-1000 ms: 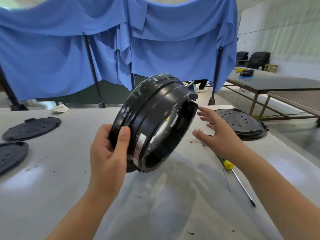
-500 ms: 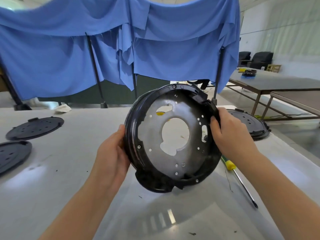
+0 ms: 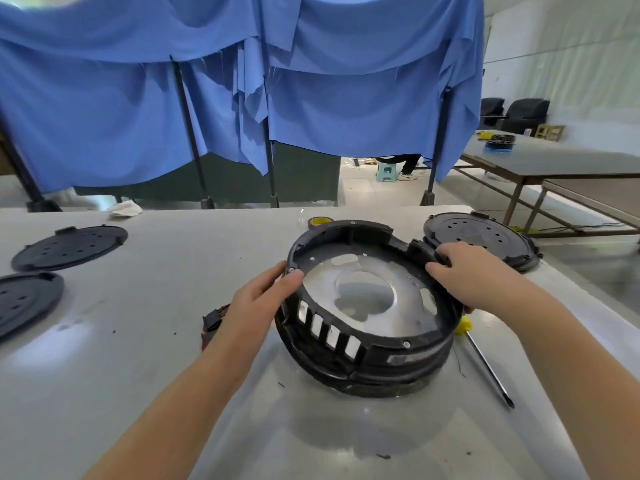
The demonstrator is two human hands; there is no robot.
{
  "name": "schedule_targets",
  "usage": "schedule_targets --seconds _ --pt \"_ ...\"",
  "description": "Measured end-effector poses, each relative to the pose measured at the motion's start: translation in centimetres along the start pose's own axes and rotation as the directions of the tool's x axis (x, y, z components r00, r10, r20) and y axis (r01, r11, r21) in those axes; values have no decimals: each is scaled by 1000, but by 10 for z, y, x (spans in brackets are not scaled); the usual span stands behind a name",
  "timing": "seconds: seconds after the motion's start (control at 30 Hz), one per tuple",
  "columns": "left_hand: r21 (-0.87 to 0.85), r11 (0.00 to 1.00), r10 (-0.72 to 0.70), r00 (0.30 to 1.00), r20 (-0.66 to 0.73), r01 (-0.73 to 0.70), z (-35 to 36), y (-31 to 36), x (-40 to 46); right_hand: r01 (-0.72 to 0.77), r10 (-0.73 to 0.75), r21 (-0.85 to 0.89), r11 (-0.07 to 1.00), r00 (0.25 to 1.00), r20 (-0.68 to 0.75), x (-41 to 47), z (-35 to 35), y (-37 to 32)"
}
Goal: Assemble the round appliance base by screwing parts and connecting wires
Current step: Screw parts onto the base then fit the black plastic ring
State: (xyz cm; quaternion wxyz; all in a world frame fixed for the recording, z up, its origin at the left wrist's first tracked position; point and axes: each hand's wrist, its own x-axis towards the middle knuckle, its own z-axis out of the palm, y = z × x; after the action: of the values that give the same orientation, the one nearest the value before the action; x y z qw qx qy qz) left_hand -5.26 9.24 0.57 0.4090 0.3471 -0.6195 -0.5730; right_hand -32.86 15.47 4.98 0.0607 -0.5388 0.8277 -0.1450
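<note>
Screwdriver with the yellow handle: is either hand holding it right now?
No. The screwdriver lies on the table while the left hand and right hand both grip the round base.

Screwdriver (image 3: 485,365) handle mostly hidden behind base (image 3: 367,344).

The scene is bright and evenly lit, with daylight coming from the right side of the room and from overhead. The table (image 3: 138,341) shows broad soft glare patches near its left edge and in front of the base (image 3: 367,355), whose metal plate also shines. Soft shadows lie under the base and the arms. The wide-angle lens bends straight lines toward the edges, curving the curtain (image 3: 242,98) and table rim. Focus is sharp throughout, with no motion blur.
</note>
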Motion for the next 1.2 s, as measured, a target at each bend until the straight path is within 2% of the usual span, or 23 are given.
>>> schedule_targets --seconds 0.1,0.23,0.43,0.63,0.83,0.97,1.03,1.1,1.17,1.2 --pt "81 996 37 997 69 -43 2 -6 -2 -9 10 -14 1000 999 52 2 4 3" --pt "129 991 23 999 -22 -20 6 -12 -2 -9 11 -27 1000 999 49 5 10 6" --pt "149 988 32 999 -32 -27 6 -17 -1 -27 29 31 999 997 -66 13 23 10" --pt "286 958 5 1000 -21 1 2 -23 4 -49 69 122 991 985 -160 19 34 14" --pt "233 972 16 1000 -5 -14 -4 -25 8 -12 43 371 929 996 -76 18 33 13" --pt "232 972 28 1000 1 -28 -6 -27 10 23 -3 379 925 999 -52 17 34 6" --pt "244 969 30 999 -14 -26 -7 -29 11 73 -36 288 955 990 -134 12 35 -3" --pt "259 966 42 997 -61 -24 -8 -28 13 199 -124 254 946 951 -284 2 35 -17" --pt "368 929 83 990 -117 -35 -13 -28 15 372 -247 292 881 889 -386 -12 33 -33" --pt "443 896 117 982 -145 -41 -16 -27 15 445 -320 306 841 867 -381 -20 32 -42"
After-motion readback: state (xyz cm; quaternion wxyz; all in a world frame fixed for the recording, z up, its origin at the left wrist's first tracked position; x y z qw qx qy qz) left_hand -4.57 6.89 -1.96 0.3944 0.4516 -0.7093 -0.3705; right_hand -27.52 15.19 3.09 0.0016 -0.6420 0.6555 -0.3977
